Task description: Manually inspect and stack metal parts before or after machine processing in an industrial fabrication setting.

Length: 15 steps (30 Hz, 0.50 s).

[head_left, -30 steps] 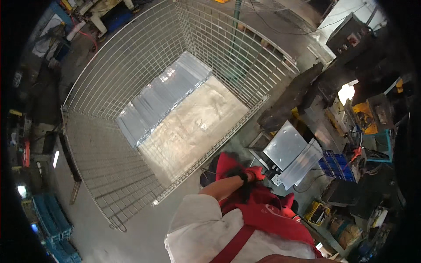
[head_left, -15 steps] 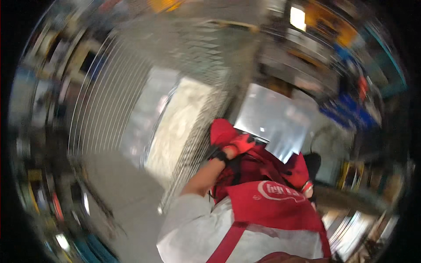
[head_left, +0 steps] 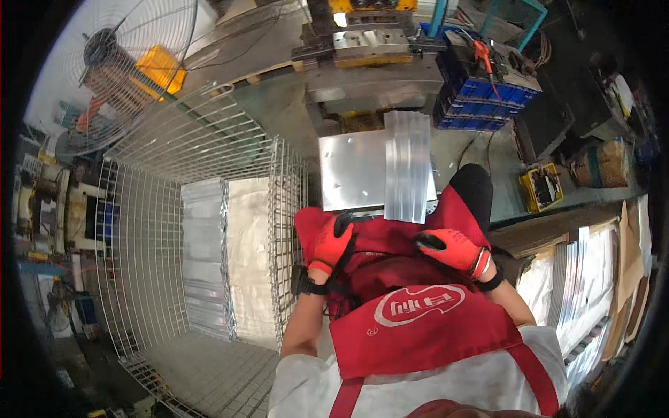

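Note:
I wear red gloves with black fingers on both hands. My left hand [head_left: 333, 244] hovers at the left of my red apron [head_left: 418, 313], just below the near left corner of a shiny metal plate [head_left: 352, 171]. Its fingers look loosely spread with nothing between them. To the right, my right hand [head_left: 456, 252] lies low over my lap, fingers reaching left, holding nothing. A ribbed silvery strip [head_left: 408, 167] lies across the right part of the plate, its near end overhanging the edge. Neither hand touches it.
At my left stands a wire basket [head_left: 289, 202] holding ribbed metal strips [head_left: 203, 244] and a cream-coloured sheet [head_left: 249, 258]. Ahead is a press-like machine [head_left: 373, 45], with blue crates [head_left: 481, 104] beside it. A yellow basket [head_left: 542, 188] and stacked strips [head_left: 575, 285] are at right.
The view has swung and cleared from blur. My right hand has come from low at the right side to over my lap. The ribbed strip now lies clearly across the plate.

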### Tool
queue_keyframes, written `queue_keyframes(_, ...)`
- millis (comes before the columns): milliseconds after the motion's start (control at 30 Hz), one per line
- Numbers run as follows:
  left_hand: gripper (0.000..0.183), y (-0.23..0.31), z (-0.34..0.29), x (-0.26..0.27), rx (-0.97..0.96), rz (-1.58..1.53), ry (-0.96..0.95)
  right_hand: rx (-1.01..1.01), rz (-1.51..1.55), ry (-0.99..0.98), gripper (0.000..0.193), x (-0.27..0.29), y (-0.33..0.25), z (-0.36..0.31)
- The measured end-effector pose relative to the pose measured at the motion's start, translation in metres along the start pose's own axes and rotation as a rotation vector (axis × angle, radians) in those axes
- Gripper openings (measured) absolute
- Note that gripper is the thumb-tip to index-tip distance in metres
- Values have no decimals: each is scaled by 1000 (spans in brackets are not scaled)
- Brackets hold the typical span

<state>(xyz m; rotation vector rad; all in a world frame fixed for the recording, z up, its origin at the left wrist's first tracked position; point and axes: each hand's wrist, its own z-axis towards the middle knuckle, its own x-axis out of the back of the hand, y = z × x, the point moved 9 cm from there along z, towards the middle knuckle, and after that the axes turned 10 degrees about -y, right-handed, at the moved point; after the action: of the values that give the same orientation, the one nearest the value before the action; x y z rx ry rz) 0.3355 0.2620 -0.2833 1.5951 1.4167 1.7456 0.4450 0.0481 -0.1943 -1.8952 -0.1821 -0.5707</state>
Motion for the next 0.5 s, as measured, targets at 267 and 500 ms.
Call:
queue_keyframes(267,66,51,28,-40,109,389,-229,76,249,405,18,49,1,5)
queue_keyframes(500,108,61,75,-122,180,558,-363,33,200,274,21,47,42,55)
